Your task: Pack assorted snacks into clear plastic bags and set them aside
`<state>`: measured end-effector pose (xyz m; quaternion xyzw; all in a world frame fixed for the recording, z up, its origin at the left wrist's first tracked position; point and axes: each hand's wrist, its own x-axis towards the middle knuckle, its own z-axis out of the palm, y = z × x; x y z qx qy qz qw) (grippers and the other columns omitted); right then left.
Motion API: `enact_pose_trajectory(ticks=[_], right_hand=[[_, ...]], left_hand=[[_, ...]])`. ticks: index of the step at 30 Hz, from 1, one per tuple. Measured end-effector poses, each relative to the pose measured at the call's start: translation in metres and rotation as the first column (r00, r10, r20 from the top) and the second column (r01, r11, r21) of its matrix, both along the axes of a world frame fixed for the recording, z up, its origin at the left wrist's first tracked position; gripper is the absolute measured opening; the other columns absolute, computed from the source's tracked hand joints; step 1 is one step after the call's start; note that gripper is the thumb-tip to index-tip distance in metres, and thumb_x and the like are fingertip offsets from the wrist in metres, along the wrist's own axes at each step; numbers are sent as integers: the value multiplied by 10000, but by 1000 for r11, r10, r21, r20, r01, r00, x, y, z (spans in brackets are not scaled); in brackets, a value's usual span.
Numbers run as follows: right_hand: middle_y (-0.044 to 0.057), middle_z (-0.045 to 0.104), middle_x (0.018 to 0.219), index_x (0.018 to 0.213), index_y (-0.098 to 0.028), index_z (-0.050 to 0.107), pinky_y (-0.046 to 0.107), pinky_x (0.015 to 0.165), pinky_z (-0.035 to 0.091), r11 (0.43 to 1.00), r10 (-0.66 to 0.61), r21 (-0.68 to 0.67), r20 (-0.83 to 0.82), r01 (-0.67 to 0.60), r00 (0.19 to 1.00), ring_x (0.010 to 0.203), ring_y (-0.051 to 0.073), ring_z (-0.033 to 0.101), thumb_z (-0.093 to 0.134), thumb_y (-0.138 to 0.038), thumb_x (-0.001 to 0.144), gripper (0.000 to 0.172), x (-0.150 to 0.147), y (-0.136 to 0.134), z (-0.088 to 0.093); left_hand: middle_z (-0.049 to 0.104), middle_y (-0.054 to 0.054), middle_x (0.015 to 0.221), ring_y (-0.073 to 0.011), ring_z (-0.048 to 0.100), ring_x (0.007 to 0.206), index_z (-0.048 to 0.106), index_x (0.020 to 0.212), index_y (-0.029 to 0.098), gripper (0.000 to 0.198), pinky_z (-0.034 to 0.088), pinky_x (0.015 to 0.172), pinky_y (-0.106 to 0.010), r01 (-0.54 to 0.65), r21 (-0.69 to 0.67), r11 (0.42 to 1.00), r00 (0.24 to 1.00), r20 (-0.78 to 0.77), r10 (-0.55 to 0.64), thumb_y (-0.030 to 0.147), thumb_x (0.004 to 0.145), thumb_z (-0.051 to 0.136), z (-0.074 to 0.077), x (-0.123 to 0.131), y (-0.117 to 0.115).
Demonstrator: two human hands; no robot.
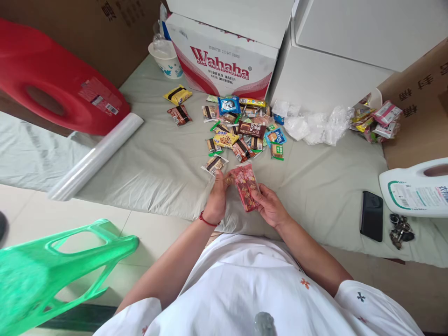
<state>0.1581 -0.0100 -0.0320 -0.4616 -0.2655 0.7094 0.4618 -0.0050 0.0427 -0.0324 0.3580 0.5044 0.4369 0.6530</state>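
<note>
Near the front edge of the covered surface, my right hand (268, 205) grips a flat, shiny red packet (245, 186) by its lower right side, thumb on top. My left hand (217, 196) is closed at the packet's upper left edge, its fingertips pinching there and partly hidden. Just beyond my left thumb lies a small wrapped biscuit (214, 164). Farther out spreads a loose pile of individually wrapped snacks, among them a yellow cookie pack (226, 139), a dark brown pack (251, 129) and a blue pack (228, 105).
A Wahaha carton (224, 65) stands behind the pile. To the left are a plastic film roll (96, 156), a red jug (63, 79) and a green stool (45, 270). Crumpled clear plastic (315, 125), a phone (371, 215), keys (401, 231) and a white jug (416, 189) lie right.
</note>
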Motion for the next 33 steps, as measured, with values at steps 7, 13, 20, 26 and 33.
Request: enact_pose_trajectory(ticks=[7,13,20,26,33], right_hand=[[15,715,947,1051,-224,688,313,662,568,998,31,-54,-64,-34,997,760,172,645,832,-576,756,481,-4,0,6],[58,707,1122,1219,-228,633,353,911,530,974,4,206,380,-89,925,1025,230,649,756,-609,823,562,-14,-4,1],[16,712,927,1075,-222,606,349,677,599,996,68,-51,32,-66,997,742,180,668,880,-565,691,583,-10,-15,10],[-1,718,852,1034,-213,627,263,554,540,996,-28,-84,115,38,993,646,141,638,906,-496,681,532,26,-36,18],[-12,662,656,897,-183,659,199,421,450,899,-304,-134,493,416,815,479,93,545,940,-535,590,544,150,-64,37]], left_hand=[[728,-53,1181,-247,684,1131,674,1098,259,572,564,913,-380,-43,-148,988,895,434,104,750,806,659,13,-8,16],[742,2,940,-172,729,851,630,1080,215,483,566,812,-323,40,-147,988,830,556,49,208,680,901,16,10,17],[688,36,864,-112,681,774,625,1005,205,409,541,741,-258,-42,-100,994,848,522,89,287,709,895,9,16,10],[667,-86,1256,-249,642,1184,622,1205,235,504,538,970,-389,36,147,989,991,121,-54,501,810,788,2,8,-5],[633,-95,1188,-209,646,1052,629,1153,195,314,548,907,-358,49,449,892,827,-519,216,398,915,659,-32,-66,-24]])
